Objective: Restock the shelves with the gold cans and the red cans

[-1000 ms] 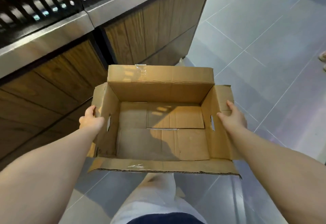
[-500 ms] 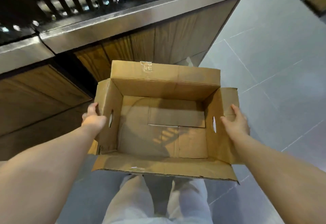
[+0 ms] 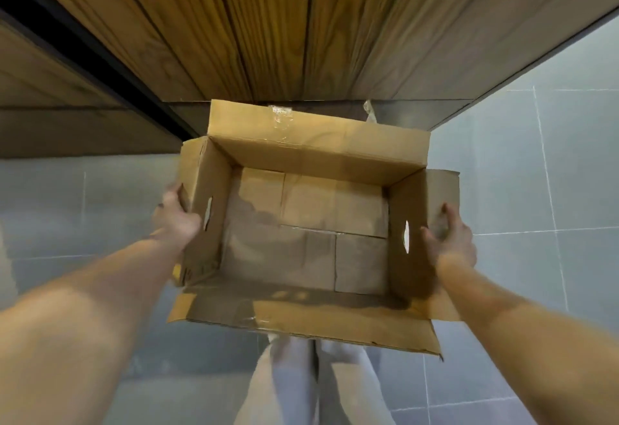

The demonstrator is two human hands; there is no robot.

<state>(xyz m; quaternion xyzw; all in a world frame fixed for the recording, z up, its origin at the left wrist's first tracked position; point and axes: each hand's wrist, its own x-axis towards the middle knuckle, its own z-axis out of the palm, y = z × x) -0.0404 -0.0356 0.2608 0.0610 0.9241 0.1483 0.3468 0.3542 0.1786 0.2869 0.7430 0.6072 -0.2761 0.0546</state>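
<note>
— Now, what differs from half a second ago?
— The steel ledge and dark grille have left the view. The wooden cabinet front (image 3: 268, 22) fills everything beyond the cardboard box (image 3: 318, 153), whose far flap now nears the cabinet's base.
— And your hands?
— My left hand (image 3: 177, 220) still clamps the box's left wall, my right hand (image 3: 449, 240) its right wall and flap, fingers curled on cardboard.
— Inside the box?
— Only its own bottom flaps: brown, creased, taped. Where the cans are, I cannot tell. Grey floor tiles (image 3: 519, 173) lie below the box.
</note>
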